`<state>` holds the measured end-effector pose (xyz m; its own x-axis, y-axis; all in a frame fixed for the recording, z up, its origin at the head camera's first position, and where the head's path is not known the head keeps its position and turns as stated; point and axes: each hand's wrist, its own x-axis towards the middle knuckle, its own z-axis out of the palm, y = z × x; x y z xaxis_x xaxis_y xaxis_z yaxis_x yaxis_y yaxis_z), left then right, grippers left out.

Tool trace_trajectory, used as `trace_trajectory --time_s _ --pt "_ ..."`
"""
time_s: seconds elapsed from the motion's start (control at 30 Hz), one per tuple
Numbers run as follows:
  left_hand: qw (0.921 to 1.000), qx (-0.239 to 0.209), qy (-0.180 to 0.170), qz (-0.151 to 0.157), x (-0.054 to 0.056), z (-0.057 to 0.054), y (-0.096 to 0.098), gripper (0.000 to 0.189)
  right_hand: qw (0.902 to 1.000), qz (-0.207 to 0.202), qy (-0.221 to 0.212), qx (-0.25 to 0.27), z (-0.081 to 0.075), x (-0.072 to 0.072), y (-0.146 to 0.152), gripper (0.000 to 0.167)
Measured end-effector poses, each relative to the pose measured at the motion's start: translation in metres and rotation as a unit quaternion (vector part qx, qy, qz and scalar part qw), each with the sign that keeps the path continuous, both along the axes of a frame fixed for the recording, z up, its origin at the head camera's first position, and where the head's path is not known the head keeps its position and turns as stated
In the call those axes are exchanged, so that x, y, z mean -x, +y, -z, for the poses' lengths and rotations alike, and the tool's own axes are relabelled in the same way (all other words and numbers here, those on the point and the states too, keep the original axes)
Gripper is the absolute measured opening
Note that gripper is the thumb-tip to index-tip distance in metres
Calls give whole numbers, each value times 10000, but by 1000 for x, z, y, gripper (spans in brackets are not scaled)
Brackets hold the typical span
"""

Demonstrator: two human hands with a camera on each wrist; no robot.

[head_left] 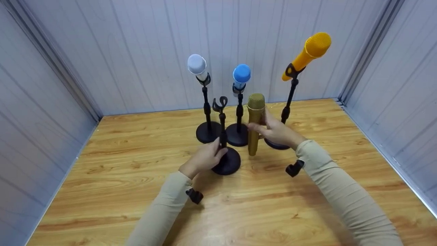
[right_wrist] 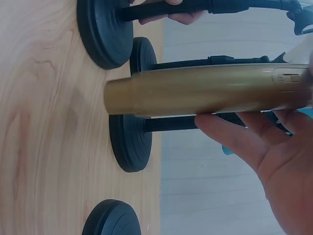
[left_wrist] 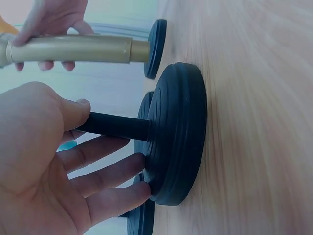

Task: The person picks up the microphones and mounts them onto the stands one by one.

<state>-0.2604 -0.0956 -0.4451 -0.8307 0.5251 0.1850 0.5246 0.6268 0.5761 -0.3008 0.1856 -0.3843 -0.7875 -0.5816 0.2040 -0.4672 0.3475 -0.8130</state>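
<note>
My left hand (head_left: 205,157) grips the lower pole of a black microphone stand (head_left: 222,131), whose clip at the top holds nothing. In the left wrist view, thumb and fingers wrap the pole just above its round base (left_wrist: 178,132). My right hand (head_left: 278,131) holds a gold microphone (head_left: 254,126) upright, head up, to the right of that stand. The right wrist view shows the plain gold lower end (right_wrist: 195,90) sticking out past my fingers, above the wooden table.
Behind stand three more black stands: one bears a white microphone (head_left: 197,65), one a blue microphone (head_left: 241,74), one a yellow microphone (head_left: 309,53) at the right. Pale panel walls (head_left: 143,51) enclose the wooden table (head_left: 129,184) at the back and sides.
</note>
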Motion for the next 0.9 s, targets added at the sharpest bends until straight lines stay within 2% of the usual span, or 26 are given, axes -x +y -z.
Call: trace_trajectory --time_s 0.13,0.23,0.4,0.5,0.67,0.77,0.9 --pt "9998 -129 -125 94 2 1 9 33 9984 -61 531 -176 1 2 1 68" --pt "9998 -138 -104 80 3 3 17 38 9980 -103 618 -74 2 3 2 54" --pt "9998 -39 137 119 4 4 32 22 9959 -12 898 113 2 3 5 43" --pt "9997 -32 159 157 4 4 39 16 9936 55 1123 144 -7 -5 4 37" --pt "9999 -53 49 91 5 3 45 15 9942 233 1021 237 -26 -22 1 34" --pt "9999 -89 -126 40 6 3 45 15 9951 307 888 323 -28 -23 -1 36" --pt "9993 -109 -351 47 7 4 43 15 9935 350 947 530 -27 -21 -5 45"
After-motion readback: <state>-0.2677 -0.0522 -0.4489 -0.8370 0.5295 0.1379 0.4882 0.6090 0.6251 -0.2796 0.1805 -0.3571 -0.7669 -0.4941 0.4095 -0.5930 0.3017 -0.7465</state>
